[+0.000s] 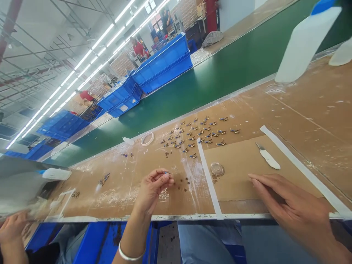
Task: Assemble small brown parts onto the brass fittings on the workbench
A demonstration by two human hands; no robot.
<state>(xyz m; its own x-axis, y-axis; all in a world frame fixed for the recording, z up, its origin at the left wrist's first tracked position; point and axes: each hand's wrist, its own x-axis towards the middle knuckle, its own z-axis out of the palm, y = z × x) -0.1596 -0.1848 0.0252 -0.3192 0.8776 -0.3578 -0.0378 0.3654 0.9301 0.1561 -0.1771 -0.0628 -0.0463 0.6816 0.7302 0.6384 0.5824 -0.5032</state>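
My left hand [153,189] is raised a little over the brown worktop [302,106], its fingertips pinched on a tiny blue and dark part [166,172]. A silver bangle circles that wrist. My right hand [291,205] lies flat on the cardboard sheet [242,172], fingers stretched out and holding nothing. Several small gold and blue parts [200,132] lie in rows beyond both hands. Tiny dark dots [183,181] are scattered just right of my left hand. A small clear round dish [217,169] sits between my hands.
A white-handled scalpel [268,157] lies right of the dish. A tape ring [147,138] rests near the green conveyor belt [220,73]. White bottles [302,44] stand at the far right. Blue crates [165,62] line the belt's far side. Another person's hand [12,227] shows at the lower left.
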